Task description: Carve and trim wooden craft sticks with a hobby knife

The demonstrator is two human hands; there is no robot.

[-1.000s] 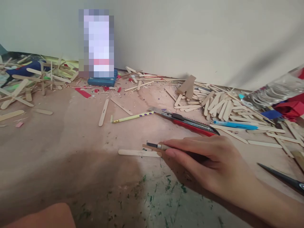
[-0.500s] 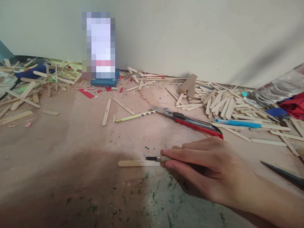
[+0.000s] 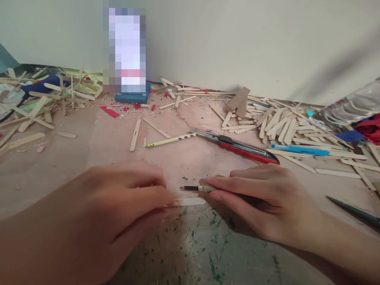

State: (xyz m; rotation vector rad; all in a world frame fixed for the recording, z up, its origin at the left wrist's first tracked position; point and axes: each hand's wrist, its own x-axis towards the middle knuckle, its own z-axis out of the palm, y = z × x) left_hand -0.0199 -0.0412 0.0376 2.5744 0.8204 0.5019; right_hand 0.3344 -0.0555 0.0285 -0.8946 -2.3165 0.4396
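My right hand [image 3: 258,194] pinches a small carving chisel [image 3: 192,189] by its handle, its dark blade pointing left. Just below the blade a wooden craft stick [image 3: 191,202] lies flat on the table, with a rough, scraped spot near its middle. My left hand [image 3: 127,194], slightly blurred, is closed over the stick's left half and hides that end. Its fingertips press at the scraped spot, while the chisel tip stays a little apart from them.
Beyond my hands lie a red utility knife [image 3: 234,146] with its blade out and a yellow pencil [image 3: 170,140]. Craft sticks [image 3: 277,124] are heaped at the back right, near a blue pen [image 3: 299,150]. A blurred-out phone [image 3: 127,51] stands on a blue holder [image 3: 132,96]. A dark pointed tool [image 3: 353,211] lies at right.
My left hand has come in from the left and closed over the left half of the craft stick. My right hand keeps its hold on the chisel, almost unmoved.
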